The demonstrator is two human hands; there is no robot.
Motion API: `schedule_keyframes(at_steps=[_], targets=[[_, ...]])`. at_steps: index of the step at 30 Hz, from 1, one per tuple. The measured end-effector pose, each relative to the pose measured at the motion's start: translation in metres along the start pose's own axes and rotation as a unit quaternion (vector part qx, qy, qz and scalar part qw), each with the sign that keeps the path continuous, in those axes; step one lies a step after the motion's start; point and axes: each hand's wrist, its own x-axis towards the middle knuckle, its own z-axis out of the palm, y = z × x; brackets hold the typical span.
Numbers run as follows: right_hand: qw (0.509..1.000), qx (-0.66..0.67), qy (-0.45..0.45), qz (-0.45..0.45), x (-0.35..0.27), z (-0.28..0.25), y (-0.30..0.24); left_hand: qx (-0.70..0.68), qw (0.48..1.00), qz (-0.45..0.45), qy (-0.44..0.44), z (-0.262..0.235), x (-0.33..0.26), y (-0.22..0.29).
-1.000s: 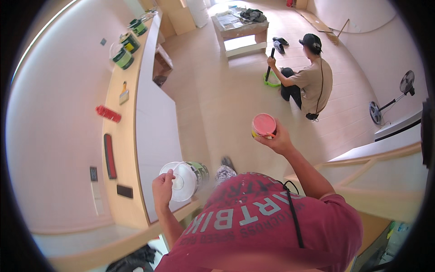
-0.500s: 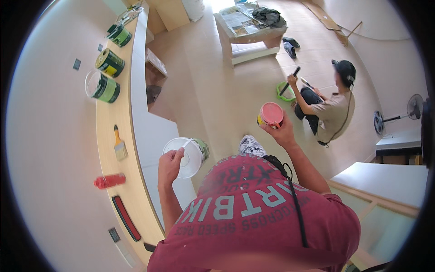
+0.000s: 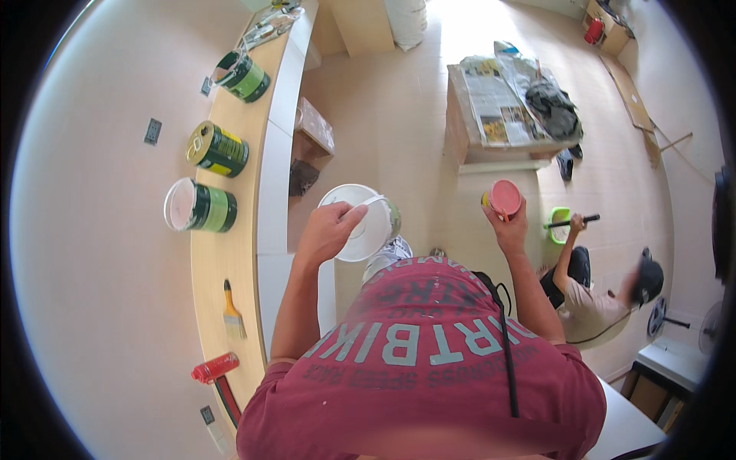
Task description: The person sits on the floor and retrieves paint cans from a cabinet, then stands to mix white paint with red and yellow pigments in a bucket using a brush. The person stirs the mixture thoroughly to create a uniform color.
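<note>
Left hand point(image 3: 326, 230) fingers clamped on white bucket point(image 3: 360, 222) rim; right hand point(image 3: 510, 226) fingers gripping red-lidded tin point(image 3: 504, 199). Best kept level, clear of counter point(image 3: 230, 261).

Pale tiled floor point(image 3: 383, 115), brightly lit toward the top; long wooden counter point(image 3: 230, 253) with white front along a plain pale wall point(image 3: 84, 253) bearing small dark outlets point(image 3: 153, 131); low newspaper-covered table point(image 3: 498, 115) mid-room; white cabinet point(image 3: 675, 360) lower right.
</note>
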Motion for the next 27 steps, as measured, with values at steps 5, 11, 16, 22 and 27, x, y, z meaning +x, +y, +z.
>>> schedule_keyframes(at_steps=[5,11,16,22,27], targets=[[0.995,-0.087,0.055,-0.001,0.087,0.039,0.017,0.026,0.988,0.144,-0.054,-0.012,0.162,0.032],[0.984,0.016,0.158,0.078,0.134,0.066,0.079,0.09,0.93,0.295,-0.198,0.006,0.331,0.084],[0.963,-0.073,0.234,0.113,0.18,0.102,0.079,0.128,0.907,0.274,-0.292,0.019,0.427,0.156],[0.941,-0.094,0.284,0.158,0.231,0.13,0.137,0.15,0.889,0.285,-0.325,0.064,0.536,0.22],[0.928,-0.12,0.27,0.227,0.297,0.144,0.195,0.176,0.871,0.302,-0.345,0.115,0.599,0.251]])
